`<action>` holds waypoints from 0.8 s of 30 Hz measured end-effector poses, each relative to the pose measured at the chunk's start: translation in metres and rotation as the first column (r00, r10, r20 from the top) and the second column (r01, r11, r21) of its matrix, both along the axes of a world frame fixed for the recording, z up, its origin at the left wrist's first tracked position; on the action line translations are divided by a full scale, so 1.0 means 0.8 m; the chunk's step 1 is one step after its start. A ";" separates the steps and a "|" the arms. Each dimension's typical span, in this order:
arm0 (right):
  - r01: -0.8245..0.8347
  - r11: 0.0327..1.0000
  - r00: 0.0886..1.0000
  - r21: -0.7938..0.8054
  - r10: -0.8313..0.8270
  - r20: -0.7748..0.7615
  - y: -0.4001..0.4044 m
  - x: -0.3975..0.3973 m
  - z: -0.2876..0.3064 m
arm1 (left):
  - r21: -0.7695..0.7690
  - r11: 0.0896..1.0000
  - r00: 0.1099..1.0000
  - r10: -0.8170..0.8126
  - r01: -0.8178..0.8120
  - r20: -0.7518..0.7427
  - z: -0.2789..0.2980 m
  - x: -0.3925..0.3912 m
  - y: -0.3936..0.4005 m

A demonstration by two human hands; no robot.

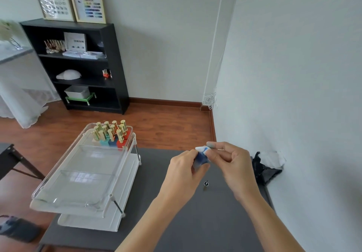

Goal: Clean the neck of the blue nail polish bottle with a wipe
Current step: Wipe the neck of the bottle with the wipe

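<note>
At centre right of the frame, the left hand (186,163) grips the blue nail polish bottle (200,158) while the right hand (225,154) pinches a white wipe (202,149) at its neck, so wiping seems underway, likely needing rotation next.

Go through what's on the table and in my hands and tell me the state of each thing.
Blue bottle: uncapped, held in left hand.
Wipe: stained blue, pinched by right hand against the bottle's top.
Cap: off, lying on grey table.
Rack bottles: capped, upright.
Clear tray: empty at the near end.
</note>
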State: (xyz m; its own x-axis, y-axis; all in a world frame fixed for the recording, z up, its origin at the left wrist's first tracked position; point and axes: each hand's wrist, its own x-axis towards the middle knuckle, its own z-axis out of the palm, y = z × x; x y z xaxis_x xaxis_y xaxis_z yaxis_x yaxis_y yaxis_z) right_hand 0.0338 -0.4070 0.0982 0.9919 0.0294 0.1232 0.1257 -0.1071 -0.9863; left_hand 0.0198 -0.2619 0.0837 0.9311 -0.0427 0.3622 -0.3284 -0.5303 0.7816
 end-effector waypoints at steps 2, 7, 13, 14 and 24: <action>-0.023 1.000 1.000 0.014 0.023 0.001 -0.004 0.006 0.005 | 0.005 1.000 1.000 -0.019 0.019 0.011 0.006 0.001 0.002; -0.152 0.988 0.987 0.039 0.150 0.053 -0.017 0.018 0.023 | -0.058 0.987 0.982 -0.158 0.153 -0.100 0.023 0.006 0.015; -0.376 0.901 0.924 0.217 0.382 0.014 -0.031 0.035 0.035 | -0.265 0.888 0.882 -0.430 0.375 -0.194 0.040 0.007 0.023; -0.403 0.878 0.910 0.259 0.415 0.012 -0.032 0.036 0.035 | -0.298 0.871 0.869 -0.456 0.390 -0.193 0.041 0.006 0.022; 0.004 0.992 0.994 0.124 -0.018 0.109 -0.010 0.017 0.029 | -0.166 0.979 0.985 -0.136 0.118 -0.103 0.033 0.004 0.008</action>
